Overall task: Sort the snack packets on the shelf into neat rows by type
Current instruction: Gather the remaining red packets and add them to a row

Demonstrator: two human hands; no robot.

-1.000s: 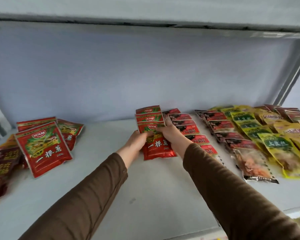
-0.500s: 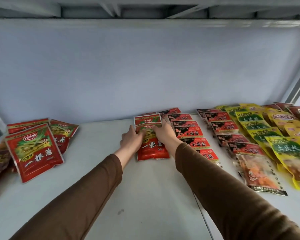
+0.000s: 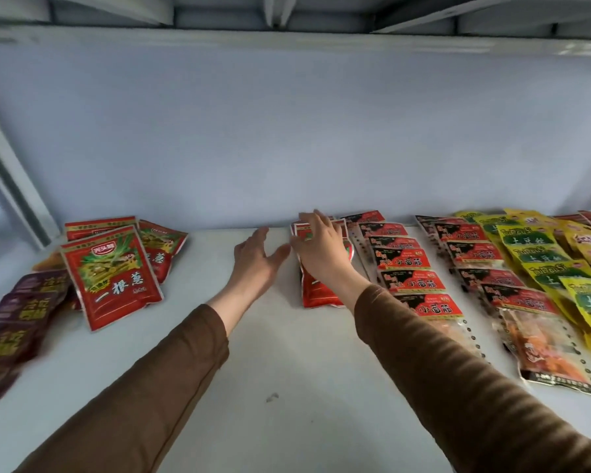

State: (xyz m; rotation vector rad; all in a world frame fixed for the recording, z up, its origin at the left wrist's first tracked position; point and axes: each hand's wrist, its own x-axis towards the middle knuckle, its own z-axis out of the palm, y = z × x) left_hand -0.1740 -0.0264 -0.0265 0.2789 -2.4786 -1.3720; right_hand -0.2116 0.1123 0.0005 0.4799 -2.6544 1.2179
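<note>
Right hand (image 3: 325, 257) flat, fingers spread, on red foil packet stack (image 3: 316, 291) at centre | left hand (image 3: 256, 264) open, empty, just left | stack's long axis runs front-to-back

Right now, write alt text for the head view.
The right hand presses flat on a row of red packets mid-shelf while the left hand hovers open beside it. Loose red packets lie left; sorted red-black and yellow rows lie right.
</note>
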